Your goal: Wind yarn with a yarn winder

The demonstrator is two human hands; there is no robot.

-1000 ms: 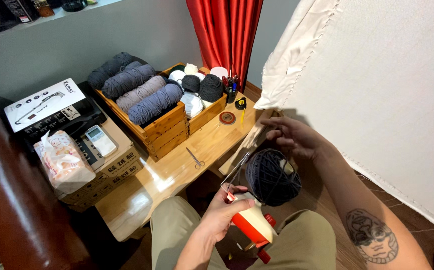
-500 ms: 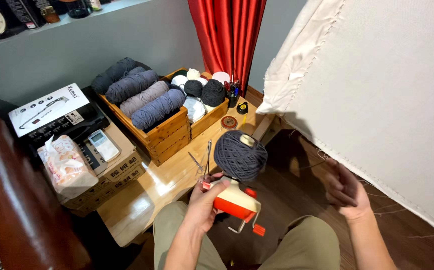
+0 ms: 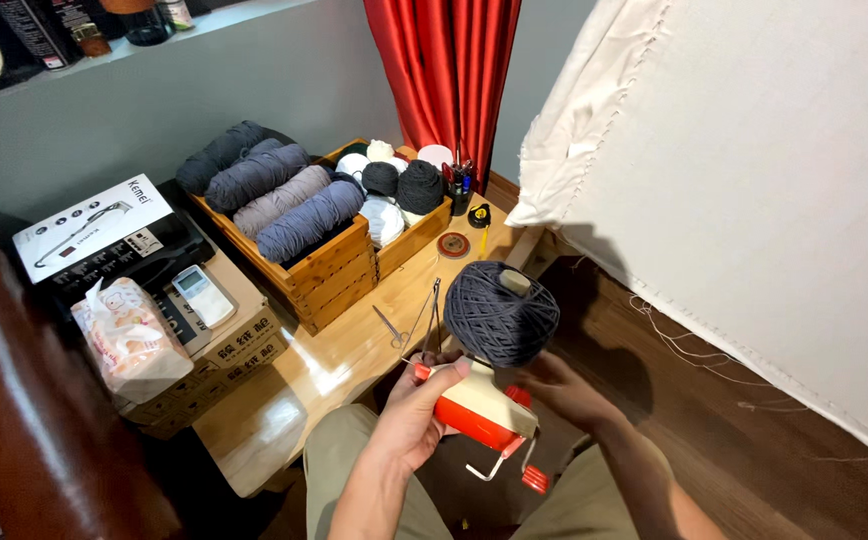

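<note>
1. Starting at the left of the frame: a brown leather seat (image 3: 24,400) fills the lower left; beside it, cardboard boxes (image 3: 224,350) carry a tissue pack (image 3: 129,335) and a white remote (image 3: 202,295).
2. Centre, upper: a wooden crate (image 3: 329,270) on the low wooden table (image 3: 304,385) holds grey yarn skeins (image 3: 284,195); small scissors (image 3: 391,327) lie on the table just in front of it.
3. Centre, lower: left hand (image 3: 414,415) is closed around the red and white yarn winder (image 3: 479,410), thumb on its top.
4. Just above: a dark grey yarn ball (image 3: 499,315) sits on the winder.
5. Right of centre: right hand (image 3: 564,385) is behind the winder, under the ball; its grip cannot be told.
6. Right: white stretched cloth (image 3: 754,180) stands over dark floorboards.
</note>
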